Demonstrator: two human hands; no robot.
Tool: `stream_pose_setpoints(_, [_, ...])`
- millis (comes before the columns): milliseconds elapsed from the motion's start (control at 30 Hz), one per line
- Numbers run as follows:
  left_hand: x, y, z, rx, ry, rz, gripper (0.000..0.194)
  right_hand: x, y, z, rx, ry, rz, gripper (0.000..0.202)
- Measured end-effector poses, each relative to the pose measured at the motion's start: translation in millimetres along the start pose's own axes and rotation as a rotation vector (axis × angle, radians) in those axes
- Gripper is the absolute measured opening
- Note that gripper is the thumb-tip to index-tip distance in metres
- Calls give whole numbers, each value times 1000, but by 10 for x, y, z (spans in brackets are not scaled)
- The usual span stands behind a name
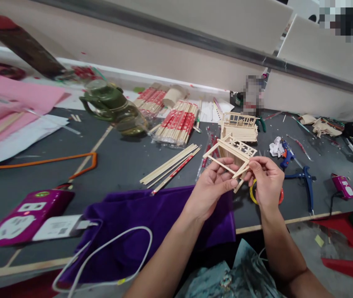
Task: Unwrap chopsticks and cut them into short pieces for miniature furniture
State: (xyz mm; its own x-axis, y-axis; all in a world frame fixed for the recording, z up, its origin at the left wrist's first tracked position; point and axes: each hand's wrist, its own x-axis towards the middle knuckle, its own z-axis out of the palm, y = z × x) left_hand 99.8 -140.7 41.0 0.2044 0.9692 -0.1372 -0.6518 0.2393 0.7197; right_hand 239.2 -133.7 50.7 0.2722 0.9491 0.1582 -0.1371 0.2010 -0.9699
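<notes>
Between my two hands is a small wooden stick frame (228, 148), tilted, with a lattice-like decorated rail along its far side. My left hand (215, 184) grips its left and lower part, thumb along the near edge. With thumb and fingers closed, my right hand (266, 178) pinches the right corner, near a stick end; the fingertips partly hide what lies there. Just beyond stands a second wooden stick model (239, 127) with a railing, like a little bench or balcony. Loose chopsticks (172, 166) lie left of my hands, one in a red printed wrapper.
Packs of chopsticks (178, 122) and a green jug (116, 107) stand farther back. Under my forearms lies a purple cloth (164, 219). To the right are a blue glue gun (286, 155), blue cutters (307, 188) and yellow tape (252, 192). A purple power strip (29, 215) sits left.
</notes>
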Motion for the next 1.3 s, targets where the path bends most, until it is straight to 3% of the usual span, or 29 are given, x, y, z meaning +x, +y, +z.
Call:
stream_pose_setpoints(267, [11,-28,-72,52,-54,-7,65,-10,-26,-12,-136,72,-66,23])
stream_pose_setpoints(400, [16,-50,-70,58,-39,-8,63,-32,-48,-26,-289,85,-203,17])
stream_pose_setpoints(700, [9,-80,-82,38,-1,-8,51,103,-142,-199,-691,-95,-487,16])
stream_pose_setpoints(967, [-5,-60,-66,46,25,-10,41,253,-374,-285,-824,-362,-485,22])
stream_pose_setpoints(1300, [-21,-25,-54,40,65,-32,37,274,-376,-301,-759,-429,-395,17])
